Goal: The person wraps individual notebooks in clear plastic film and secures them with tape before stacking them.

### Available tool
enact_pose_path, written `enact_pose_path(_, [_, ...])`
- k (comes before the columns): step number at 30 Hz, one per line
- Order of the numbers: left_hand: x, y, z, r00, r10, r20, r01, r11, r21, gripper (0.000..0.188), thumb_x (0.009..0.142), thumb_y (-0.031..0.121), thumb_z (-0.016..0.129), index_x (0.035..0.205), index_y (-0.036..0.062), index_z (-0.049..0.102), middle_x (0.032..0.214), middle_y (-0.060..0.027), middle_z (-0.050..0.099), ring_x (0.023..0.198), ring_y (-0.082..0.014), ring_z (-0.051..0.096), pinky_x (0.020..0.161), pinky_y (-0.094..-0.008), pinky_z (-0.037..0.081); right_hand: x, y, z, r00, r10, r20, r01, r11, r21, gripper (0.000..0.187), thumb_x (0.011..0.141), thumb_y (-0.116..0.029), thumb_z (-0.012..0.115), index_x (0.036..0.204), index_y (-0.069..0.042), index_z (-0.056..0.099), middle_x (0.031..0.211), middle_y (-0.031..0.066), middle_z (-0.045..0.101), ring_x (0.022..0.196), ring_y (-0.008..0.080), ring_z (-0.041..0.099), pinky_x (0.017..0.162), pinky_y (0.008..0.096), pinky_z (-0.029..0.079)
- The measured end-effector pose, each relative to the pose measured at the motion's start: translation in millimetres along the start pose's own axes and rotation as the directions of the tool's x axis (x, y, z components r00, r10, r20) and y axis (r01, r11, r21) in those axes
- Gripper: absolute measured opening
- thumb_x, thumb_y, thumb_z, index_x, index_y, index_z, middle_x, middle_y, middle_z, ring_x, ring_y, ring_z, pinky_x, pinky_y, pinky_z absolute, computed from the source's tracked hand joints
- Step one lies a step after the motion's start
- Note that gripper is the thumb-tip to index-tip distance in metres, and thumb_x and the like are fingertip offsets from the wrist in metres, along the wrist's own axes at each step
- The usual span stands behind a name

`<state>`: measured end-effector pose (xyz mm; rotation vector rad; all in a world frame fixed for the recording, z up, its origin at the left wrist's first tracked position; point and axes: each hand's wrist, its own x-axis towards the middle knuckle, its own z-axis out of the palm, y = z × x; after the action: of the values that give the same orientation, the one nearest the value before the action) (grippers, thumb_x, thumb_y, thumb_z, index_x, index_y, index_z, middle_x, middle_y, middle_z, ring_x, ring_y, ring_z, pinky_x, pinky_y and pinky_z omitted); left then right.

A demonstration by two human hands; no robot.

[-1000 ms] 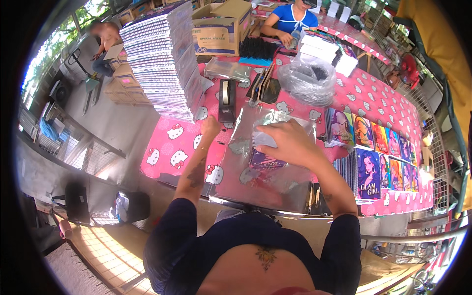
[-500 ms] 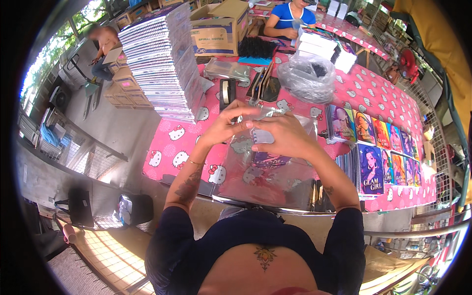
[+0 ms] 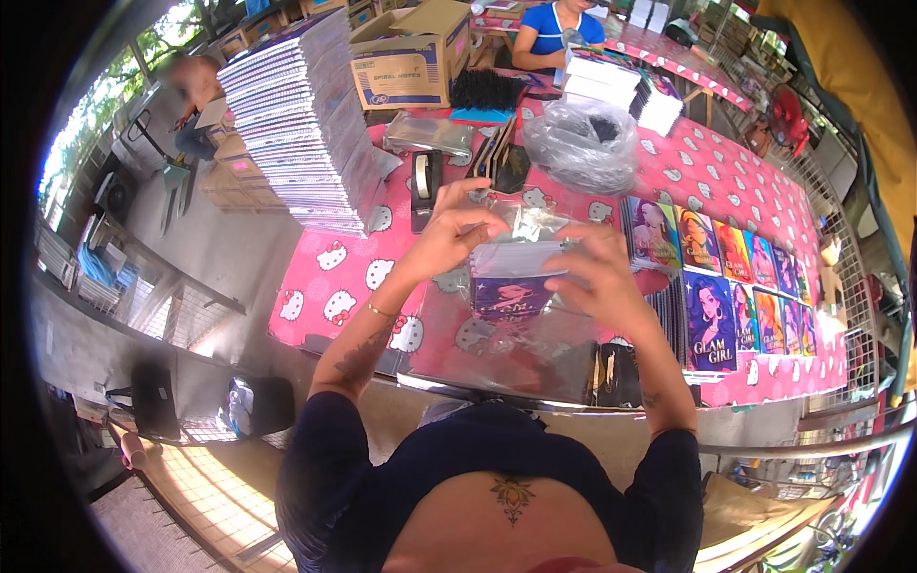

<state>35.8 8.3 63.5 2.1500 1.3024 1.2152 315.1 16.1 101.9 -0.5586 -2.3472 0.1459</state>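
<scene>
Head view: the stack of purple-covered notebooks lies on the pink table cover, between the left hand and the right hand, with clear plastic around it.

From the left fingertips the stack lies down and a little to the right; from the right fingertips it lies directly to the left, so the right hand looks nearer. The visible cover is wider from left to right, but its true long axis I cannot tell. The right fingers are spread and bent; the left ones are curled, and whether they pinch the plastic I cannot tell. Beyond them, the cardboard box stands open, its contents unclear; the crumpled clear bag holds something dark.
</scene>
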Motion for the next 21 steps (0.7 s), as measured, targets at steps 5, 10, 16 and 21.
enact_pose_path(5, [0, 1, 17, 0.997, -0.041, -0.072, 0.038, 0.998, -0.044, 0.01, 0.086, 0.023, 0.073, 0.096, 0.0204, 0.077, 0.149, -0.0111, 0.038, 0.133, -0.0308, 0.031, 0.111, -0.0447, 0.026, -38, 60, 48, 0.96, 0.27, 0.075, -0.28, 0.912, 0.3, 0.054, 0.067, -0.038, 0.084, 0.112, -0.018, 0.063, 0.124, 0.0041, 0.057, 0.12, 0.029, 0.051, 0.104, 0.0504, 0.031])
enact_pose_path(10, [15, -13, 47, 0.988, 0.144, 0.05, -0.152, 0.961, 0.232, 0.013, 0.081, 0.024, 0.078, 0.093, 0.0252, 0.076, 0.158, -0.0128, 0.024, 0.143, -0.0362, 0.021, 0.113, -0.0535, 0.02, -37, 61, 70, 0.951, -0.062, 0.303, 0.044, 0.997, 0.065, 0.066, 0.069, -0.035, 0.083, 0.131, -0.025, 0.061, 0.146, 0.0107, 0.04, 0.132, 0.0311, 0.042, 0.113, 0.0542, 0.026])
enact_pose_path(16, [24, -14, 71, 0.994, 0.005, -0.108, 0.026, 0.957, 0.289, 0.061, 0.072, 0.035, 0.084, 0.125, 0.0228, 0.057, 0.156, -0.0205, 0.02, 0.145, -0.0433, 0.016, 0.114, -0.0607, 0.014, -47, 70, 83, 0.98, -0.049, 0.195, 0.018, 0.987, 0.161, 0.058, 0.078, -0.026, 0.078, 0.134, -0.027, 0.06, 0.154, 0.0153, 0.031, 0.136, 0.0323, 0.04, 0.11, 0.0534, 0.031])
enact_pose_path(21, [5, 22, 27, 0.997, 0.075, 0.005, -0.075, 0.991, 0.112, 0.05, 0.078, 0.033, 0.079, 0.122, 0.016, 0.063, 0.14, -0.0203, 0.046, 0.133, -0.0358, 0.041, 0.113, -0.0555, 0.024, -20, 82, 81, 0.945, 0.326, 0.023, -0.286, 0.79, 0.543, 0.05, 0.09, -0.029, 0.069, 0.137, -0.015, 0.057, 0.145, 0.0162, 0.046, 0.133, 0.0308, 0.046, 0.106, 0.0406, 0.038])
